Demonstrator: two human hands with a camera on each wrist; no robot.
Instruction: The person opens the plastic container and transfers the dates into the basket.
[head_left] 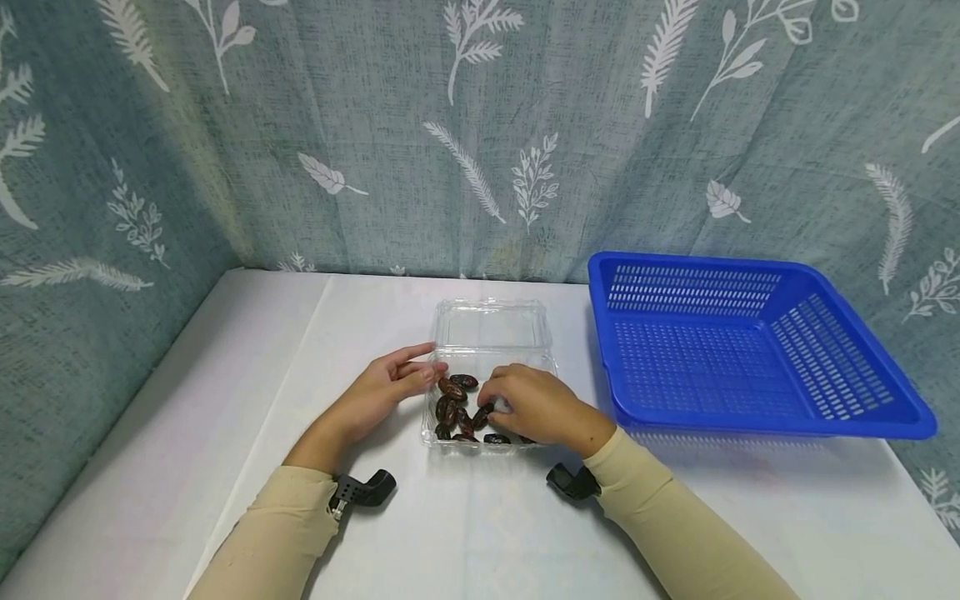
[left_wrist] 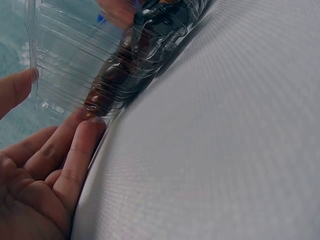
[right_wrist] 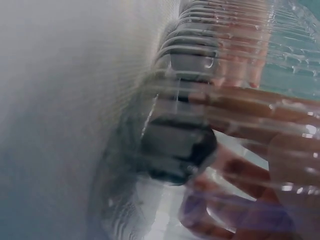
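Observation:
A clear plastic clamshell box (head_left: 491, 358) stands with its lid raised at the back. Several dark brown, glossy dates (head_left: 452, 389) lie inside, mostly along its left and front. My left hand (head_left: 386, 387) touches the box's left side, fingers extended; in the left wrist view its fingertips (left_wrist: 87, 127) press the ridged wall near the bottom. My right hand (head_left: 536, 404) reaches into the box from the right. Its curled fingers and thumb pinch one dark date (head_left: 483, 416). Through the clear wall in the right wrist view, a near date (right_wrist: 177, 150) appears beside the right fingers.
A large blue plastic basket (head_left: 765, 425) with slotted walls stands to the right of the box. White cloth covers the table (head_left: 360, 317). A green leaf-patterned curtain (head_left: 390, 183) hangs behind it and on the left. Black wrist mounts (head_left: 365, 489) sit below both hands.

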